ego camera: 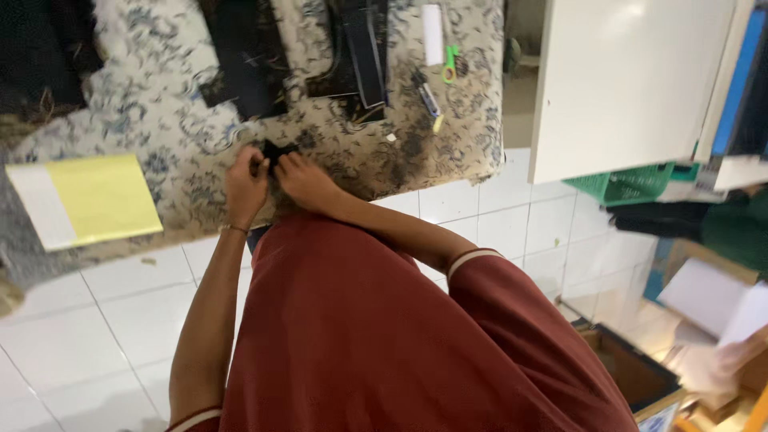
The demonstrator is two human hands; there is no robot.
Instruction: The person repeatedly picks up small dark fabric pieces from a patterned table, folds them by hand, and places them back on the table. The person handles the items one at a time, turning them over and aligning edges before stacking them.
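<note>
My left hand (246,182) and my right hand (302,179) meet at the near edge of a work surface covered in patterned floral cloth (168,120). Both pinch a small black piece of fabric (278,150) between the fingertips. I wear a thin bracelet on the left wrist and a dark red short-sleeved shirt (360,336) that fills the lower view. Longer black fabric strips (248,56) and another dark piece (360,48) lie further back on the cloth.
A yellow and white pad (88,200) lies at the left. A white roll (432,34), green-handled scissors (450,64) and a small cutter (430,100) sit at the back right. A white cabinet (624,80), green basket (624,186), cardboard box (632,372) and white tiled floor (72,328) surround me.
</note>
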